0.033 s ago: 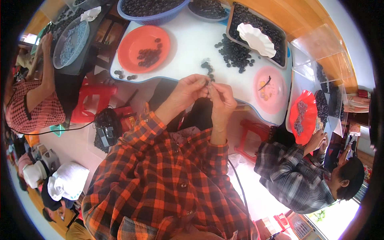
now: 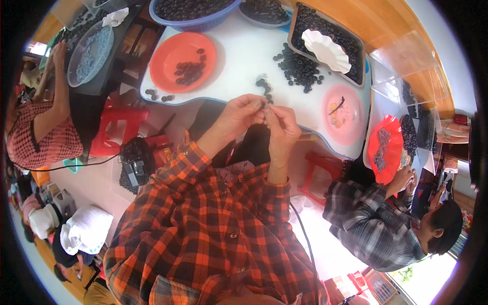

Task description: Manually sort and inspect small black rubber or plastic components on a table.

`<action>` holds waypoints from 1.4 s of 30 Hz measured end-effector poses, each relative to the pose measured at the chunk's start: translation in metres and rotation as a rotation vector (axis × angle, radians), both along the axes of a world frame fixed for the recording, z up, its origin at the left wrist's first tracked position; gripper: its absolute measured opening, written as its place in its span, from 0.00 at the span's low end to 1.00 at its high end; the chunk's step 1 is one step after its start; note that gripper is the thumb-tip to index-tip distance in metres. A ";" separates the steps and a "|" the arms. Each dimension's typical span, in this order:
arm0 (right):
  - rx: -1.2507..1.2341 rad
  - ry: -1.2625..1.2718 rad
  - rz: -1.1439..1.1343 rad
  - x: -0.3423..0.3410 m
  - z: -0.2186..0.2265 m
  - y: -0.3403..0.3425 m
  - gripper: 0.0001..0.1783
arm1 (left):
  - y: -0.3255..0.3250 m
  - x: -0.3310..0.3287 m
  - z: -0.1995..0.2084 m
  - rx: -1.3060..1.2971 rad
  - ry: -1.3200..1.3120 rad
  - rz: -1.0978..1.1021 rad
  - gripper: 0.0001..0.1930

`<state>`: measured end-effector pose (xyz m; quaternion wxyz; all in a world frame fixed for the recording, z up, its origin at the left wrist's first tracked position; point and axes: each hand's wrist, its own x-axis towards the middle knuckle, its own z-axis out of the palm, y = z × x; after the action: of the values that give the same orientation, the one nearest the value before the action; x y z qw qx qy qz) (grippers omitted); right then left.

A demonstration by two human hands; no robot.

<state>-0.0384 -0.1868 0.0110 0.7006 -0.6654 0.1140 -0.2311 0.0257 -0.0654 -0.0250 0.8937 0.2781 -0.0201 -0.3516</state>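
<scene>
My left hand (image 2: 241, 115) and my right hand (image 2: 282, 123) meet at the table's near edge, fingertips pinched together. Between them shows a bit of a small black piece (image 2: 264, 106), mostly covered by the fingers; its exact kind is too small to make out. Just beyond the fingertips, several small black round pieces (image 2: 266, 90) lie in a short line on the white table (image 2: 239, 56). A larger loose heap of black ring-like pieces (image 2: 297, 68) spreads farther right. To the left, an orange-red basin (image 2: 158, 63) holds a few clusters of dark pieces.
At the back stand a blue basin (image 2: 203, 23) and a metal tray (image 2: 362, 76) full of black pieces, a white scalloped dish (image 2: 325, 50) on the tray. A pink basin (image 2: 330, 134) sits right. Co-workers sit on both sides, one in grey plaid (image 2: 376, 223). Red stools (image 2: 320, 170) stand nearby.
</scene>
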 end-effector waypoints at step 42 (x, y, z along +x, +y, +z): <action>-0.775 0.166 -0.142 0.039 -0.020 -0.008 0.06 | 0.024 0.004 -0.039 0.038 0.041 -0.076 0.13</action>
<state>0.0007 -0.1947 -0.0092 0.3686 -0.8872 0.1202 -0.2502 0.0299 -0.0410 -0.0644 0.8746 0.2867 -0.0058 -0.3910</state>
